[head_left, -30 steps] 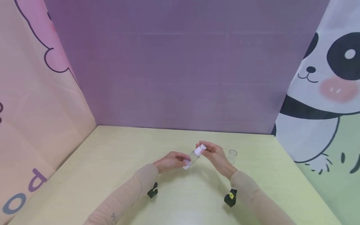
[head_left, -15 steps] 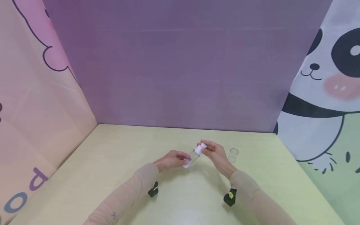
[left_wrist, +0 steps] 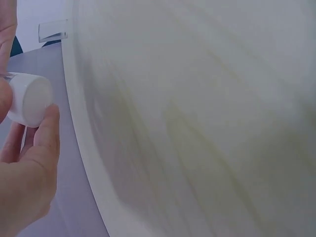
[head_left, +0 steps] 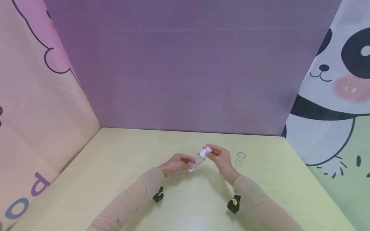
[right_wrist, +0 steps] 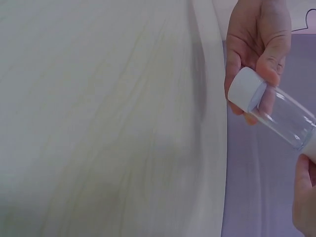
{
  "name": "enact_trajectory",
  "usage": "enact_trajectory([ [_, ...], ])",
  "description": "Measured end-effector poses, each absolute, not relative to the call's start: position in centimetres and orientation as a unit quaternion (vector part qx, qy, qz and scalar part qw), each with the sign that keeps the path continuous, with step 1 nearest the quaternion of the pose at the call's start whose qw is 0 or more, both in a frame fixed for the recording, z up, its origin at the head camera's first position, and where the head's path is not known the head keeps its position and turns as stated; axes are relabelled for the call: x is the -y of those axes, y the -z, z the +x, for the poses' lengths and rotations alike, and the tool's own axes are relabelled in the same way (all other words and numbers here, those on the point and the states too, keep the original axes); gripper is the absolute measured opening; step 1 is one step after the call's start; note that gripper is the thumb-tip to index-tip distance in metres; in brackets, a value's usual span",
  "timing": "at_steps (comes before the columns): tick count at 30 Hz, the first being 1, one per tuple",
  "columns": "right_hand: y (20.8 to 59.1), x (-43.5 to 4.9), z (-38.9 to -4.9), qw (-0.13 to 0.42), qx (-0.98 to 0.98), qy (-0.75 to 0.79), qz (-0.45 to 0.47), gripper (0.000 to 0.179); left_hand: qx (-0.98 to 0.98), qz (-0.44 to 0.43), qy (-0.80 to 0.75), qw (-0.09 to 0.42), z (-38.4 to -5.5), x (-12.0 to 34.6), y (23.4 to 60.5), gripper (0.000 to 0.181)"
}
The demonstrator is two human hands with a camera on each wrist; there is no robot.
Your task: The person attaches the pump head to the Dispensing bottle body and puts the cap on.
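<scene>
A clear pump bottle (head_left: 198, 159) with a white base and a white pump top (head_left: 205, 152) is held tilted above the table, its top towards the upper right. My left hand (head_left: 179, 164) grips the white base (right_wrist: 246, 90) between thumb and fingers. With thumb and fingertips, my right hand (head_left: 221, 160) pinches the white top at the other end. The left wrist view shows the underside of the white base (left_wrist: 35, 100) between the left hand's fingers. Only part of the right hand (right_wrist: 306, 197) shows at the right wrist view's edge.
A clear cap (head_left: 240, 159) stands on the pale table (head_left: 127, 154), to the right of the right hand. A purple wall (head_left: 185, 70) closes off the back. Printed cloths hang on both sides, one with a panda (head_left: 326, 96).
Both hands keep their holds on the bottle, which stays tilted. The right wrist has shifted slightly to the left. The whole head view has moved a little.
</scene>
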State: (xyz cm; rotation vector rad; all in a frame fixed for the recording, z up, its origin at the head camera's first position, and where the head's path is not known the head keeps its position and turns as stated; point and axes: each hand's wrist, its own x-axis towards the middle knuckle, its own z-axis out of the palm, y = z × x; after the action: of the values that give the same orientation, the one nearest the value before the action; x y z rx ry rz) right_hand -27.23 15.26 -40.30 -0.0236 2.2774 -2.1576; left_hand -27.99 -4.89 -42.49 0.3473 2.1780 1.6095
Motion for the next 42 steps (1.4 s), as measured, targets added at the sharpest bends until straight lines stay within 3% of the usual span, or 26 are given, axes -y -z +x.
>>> enact_trajectory([
  [11,41.1,-14.5,-26.7,-0.046,-0.716,0.696,0.026,0.037,-0.789,0.100,-0.585,0.159,-27.2,4.1,43.0,0.029],
  [19,41.1,-14.4,-26.3,-0.051,-0.709,0.702,0.031,0.036,-0.794,0.076,-0.588,0.137,-26.6,3.9,42.9,0.028],
  [42,40.8,-15.9,-26.1,0.043,-0.690,0.722,-0.009,0.040,-0.819,0.126,-0.537,0.154,-25.8,3.4,42.4,0.034],
])
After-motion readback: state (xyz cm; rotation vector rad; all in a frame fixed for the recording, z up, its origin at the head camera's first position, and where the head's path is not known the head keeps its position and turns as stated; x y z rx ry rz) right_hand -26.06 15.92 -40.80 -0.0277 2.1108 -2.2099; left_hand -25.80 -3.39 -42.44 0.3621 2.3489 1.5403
